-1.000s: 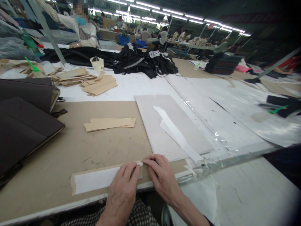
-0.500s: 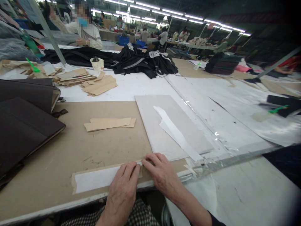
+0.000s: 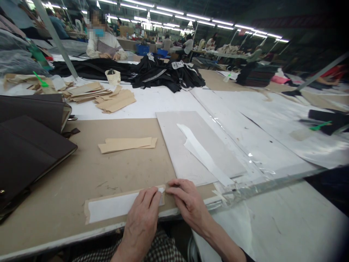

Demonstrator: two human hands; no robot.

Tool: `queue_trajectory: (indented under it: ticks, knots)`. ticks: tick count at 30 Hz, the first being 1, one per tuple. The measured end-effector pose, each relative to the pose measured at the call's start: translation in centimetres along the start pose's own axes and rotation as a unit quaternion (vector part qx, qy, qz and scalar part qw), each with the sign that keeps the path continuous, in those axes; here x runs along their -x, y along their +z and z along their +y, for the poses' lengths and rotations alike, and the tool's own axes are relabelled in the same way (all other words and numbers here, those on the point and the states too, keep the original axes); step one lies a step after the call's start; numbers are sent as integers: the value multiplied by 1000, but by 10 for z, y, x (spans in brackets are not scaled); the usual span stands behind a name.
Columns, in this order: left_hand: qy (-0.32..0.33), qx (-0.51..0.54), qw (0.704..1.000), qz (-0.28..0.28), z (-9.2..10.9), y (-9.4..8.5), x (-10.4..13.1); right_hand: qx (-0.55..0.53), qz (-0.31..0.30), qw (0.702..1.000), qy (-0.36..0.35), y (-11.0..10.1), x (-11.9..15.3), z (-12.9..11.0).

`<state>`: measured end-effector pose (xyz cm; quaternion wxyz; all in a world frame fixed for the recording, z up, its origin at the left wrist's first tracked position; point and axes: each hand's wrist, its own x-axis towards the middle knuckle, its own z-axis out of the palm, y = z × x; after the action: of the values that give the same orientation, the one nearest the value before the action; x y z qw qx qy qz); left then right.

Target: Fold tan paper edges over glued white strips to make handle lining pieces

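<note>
A long white strip (image 3: 113,208) lies on a slightly larger tan strip (image 3: 87,213) near the table's front edge. My left hand (image 3: 143,214) presses on the right part of the white strip, its bent fingers close together. At the tan strip's right end, my right hand (image 3: 188,202) has thumb and fingertips pinched at the upper corner; the exact contact is partly hidden by the fingers. Beyond my hands lie two tan paper strips (image 3: 128,144), one over the other. Two white strips (image 3: 204,156) rest on a grey-white board (image 3: 174,145) to the right.
Dark brown folders (image 3: 35,145) lie at the left. Farther back are tan paper pieces (image 3: 116,100), a small cup (image 3: 112,77), and piled black fabric (image 3: 166,74). A masked person (image 3: 105,47) stands across the table. A metal pole (image 3: 56,38) rises at the left.
My right hand's fingers have drawn closer together and shifted slightly at the strip's end. My left hand stays in place. The person across the table has lowered a raised hand.
</note>
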<state>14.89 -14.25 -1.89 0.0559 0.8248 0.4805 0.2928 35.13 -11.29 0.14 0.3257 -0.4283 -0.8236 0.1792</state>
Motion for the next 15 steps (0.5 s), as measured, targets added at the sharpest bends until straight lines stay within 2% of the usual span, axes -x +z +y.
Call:
queue_trajectory:
  ticks: [8,15]
  knots:
    - [4,-1,1000,-16,-1,0,3,33,-22,999,1,5,-2,-6]
    - [12,-15,1000,-4,-1,0,2,10,-2,1000,16,9,1,-7]
